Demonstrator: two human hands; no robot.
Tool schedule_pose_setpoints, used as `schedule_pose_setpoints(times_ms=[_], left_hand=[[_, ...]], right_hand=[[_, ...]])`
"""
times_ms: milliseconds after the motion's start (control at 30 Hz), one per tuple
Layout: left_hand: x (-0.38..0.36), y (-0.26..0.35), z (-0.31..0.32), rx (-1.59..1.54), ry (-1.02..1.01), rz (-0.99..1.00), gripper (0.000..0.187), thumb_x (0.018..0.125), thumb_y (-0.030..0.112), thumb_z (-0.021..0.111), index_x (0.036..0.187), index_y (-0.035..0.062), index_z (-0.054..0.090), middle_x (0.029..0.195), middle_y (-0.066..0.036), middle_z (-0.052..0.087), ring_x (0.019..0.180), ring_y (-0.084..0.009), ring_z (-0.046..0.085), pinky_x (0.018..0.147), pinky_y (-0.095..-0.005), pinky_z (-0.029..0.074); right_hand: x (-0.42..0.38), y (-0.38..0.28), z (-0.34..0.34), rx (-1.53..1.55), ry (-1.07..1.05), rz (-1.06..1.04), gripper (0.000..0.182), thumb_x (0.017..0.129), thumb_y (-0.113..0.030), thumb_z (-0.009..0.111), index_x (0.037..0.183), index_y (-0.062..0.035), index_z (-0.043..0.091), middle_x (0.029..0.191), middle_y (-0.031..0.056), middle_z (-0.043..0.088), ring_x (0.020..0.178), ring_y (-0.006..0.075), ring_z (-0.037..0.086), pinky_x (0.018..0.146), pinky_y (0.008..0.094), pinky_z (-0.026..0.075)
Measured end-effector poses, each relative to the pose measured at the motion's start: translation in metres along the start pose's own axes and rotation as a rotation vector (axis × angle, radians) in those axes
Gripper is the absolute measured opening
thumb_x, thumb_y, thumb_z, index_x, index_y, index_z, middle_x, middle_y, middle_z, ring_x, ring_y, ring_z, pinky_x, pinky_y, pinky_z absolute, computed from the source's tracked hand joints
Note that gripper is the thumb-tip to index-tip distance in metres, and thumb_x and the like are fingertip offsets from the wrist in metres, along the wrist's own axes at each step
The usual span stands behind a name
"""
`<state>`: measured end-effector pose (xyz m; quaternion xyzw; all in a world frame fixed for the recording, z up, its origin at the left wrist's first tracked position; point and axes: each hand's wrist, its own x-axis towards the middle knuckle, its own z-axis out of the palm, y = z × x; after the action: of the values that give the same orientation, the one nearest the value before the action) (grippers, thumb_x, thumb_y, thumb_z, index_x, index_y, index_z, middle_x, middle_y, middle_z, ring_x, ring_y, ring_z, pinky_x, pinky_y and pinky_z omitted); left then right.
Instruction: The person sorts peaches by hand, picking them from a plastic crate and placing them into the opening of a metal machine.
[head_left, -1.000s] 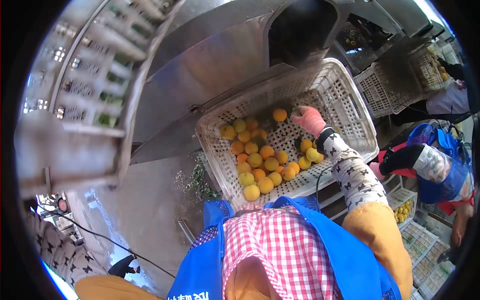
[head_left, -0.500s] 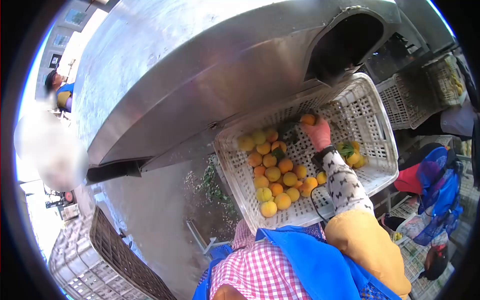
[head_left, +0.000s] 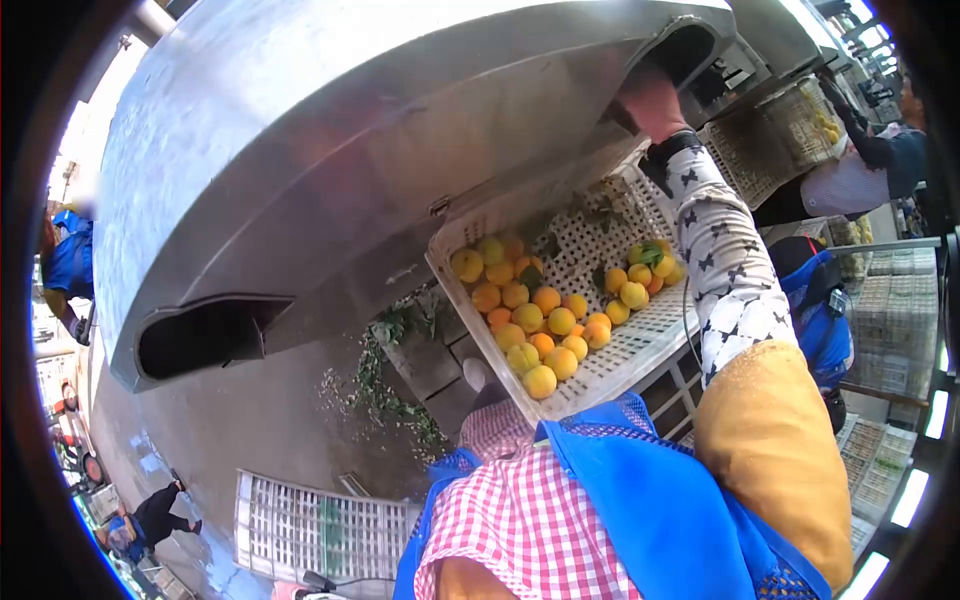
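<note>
My right hand point(head_left: 652, 108) reaches up to the dark opening point(head_left: 690, 50) at the right end of the curved metal machine point(head_left: 400, 130). Its fingers are in shadow at the lip, so what they hold, if anything, is hidden. Below the arm, a white plastic crate point(head_left: 600, 378) tilts in view under the metal edge. Yellow-orange peaches point(head_left: 545, 318) lie in it, most along the left side. A smaller group of peaches point(head_left: 640, 275) with green leaves sits at the right. My left hand is out of view.
A second dark opening point(head_left: 205, 335) is at the machine's left end. Leaf litter point(head_left: 375, 370) covers part of the floor. A white crate point(head_left: 320, 530) stands at lower left. Co-workers point(head_left: 825, 310) and stacked crates point(head_left: 890, 310) are at right; another person point(head_left: 68, 255) is at far left.
My right hand has left the crate, where it held a peach, and moved up to the machine's opening. The whole view has shifted, bringing more co-workers into sight.
</note>
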<state>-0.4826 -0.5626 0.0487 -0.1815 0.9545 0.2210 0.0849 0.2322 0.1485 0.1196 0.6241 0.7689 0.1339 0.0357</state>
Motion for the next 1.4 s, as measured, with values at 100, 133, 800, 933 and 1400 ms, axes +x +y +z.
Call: schedule_pose_setpoints(times_ms=[100, 133, 800, 933, 1400], left_hand=[[-0.012, 0.013, -0.002, -0.084, 0.22, 0.254, 0.036, 0.099, 0.016, 0.054, 0.132, 0.0012, 0.056, 0.136, -0.015, 0.058, 0.12, -0.0284, 0.059, 0.103, -0.0393, 0.048], [-0.035, 0.026, 0.015, -0.121, 0.279, 0.388, 0.036, 0.099, 0.016, 0.054, 0.132, 0.0006, 0.055, 0.137, -0.016, 0.057, 0.122, -0.027, 0.057, 0.103, -0.0379, 0.048], [-0.532, 0.213, 0.245, -0.063, -0.439, 1.972, 0.028, 0.08, 0.019, 0.071, 0.105, 0.0099, 0.067, 0.105, -0.014, 0.063, 0.105, -0.0353, 0.058, 0.096, -0.0473, 0.046], [-0.527, 0.211, 0.254, 0.168, -0.488, 2.096, 0.026, 0.078, 0.023, 0.07, 0.101, 0.0117, 0.068, 0.104, -0.011, 0.064, 0.106, -0.0317, 0.058, 0.101, -0.0487, 0.043], [-0.539, 0.22, 0.255, 0.922, -0.408, 2.153, 0.038, 0.08, 0.037, 0.069, 0.108, 0.0112, 0.068, 0.108, -0.011, 0.065, 0.111, -0.0273, 0.056, 0.107, -0.0435, 0.035]], right_hand=[[-0.075, -0.002, -0.022, 1.43, 0.413, 0.359, 0.032, 0.091, -0.024, 0.072, 0.114, -0.0014, 0.07, 0.099, 0.0073, 0.074, 0.088, 0.0191, 0.066, 0.085, 0.031, 0.052], [-0.1, -0.009, -0.003, 1.456, 0.306, 0.449, 0.031, 0.092, -0.023, 0.072, 0.112, -0.0006, 0.07, 0.099, 0.0069, 0.074, 0.087, 0.0157, 0.065, 0.083, 0.03, 0.052], [-0.155, -0.017, 0.04, 1.347, -0.294, -0.025, 0.066, 0.069, -0.027, 0.078, 0.126, 0.0004, 0.06, 0.121, 0.0207, 0.056, 0.115, 0.0345, 0.057, 0.099, 0.0383, 0.047], [-0.123, 0.04, -0.017, 1.308, 0.174, -0.044, 0.063, 0.068, -0.023, 0.077, 0.124, 0.0002, 0.06, 0.118, 0.0183, 0.055, 0.112, 0.0348, 0.057, 0.1, 0.0393, 0.047], [-0.045, 0.027, -0.056, 1.26, 0.7, 0.155, 0.064, 0.073, -0.031, 0.089, 0.121, 0.0014, 0.062, 0.106, 0.013, 0.066, 0.086, 0.0172, 0.064, 0.078, 0.029, 0.053]])
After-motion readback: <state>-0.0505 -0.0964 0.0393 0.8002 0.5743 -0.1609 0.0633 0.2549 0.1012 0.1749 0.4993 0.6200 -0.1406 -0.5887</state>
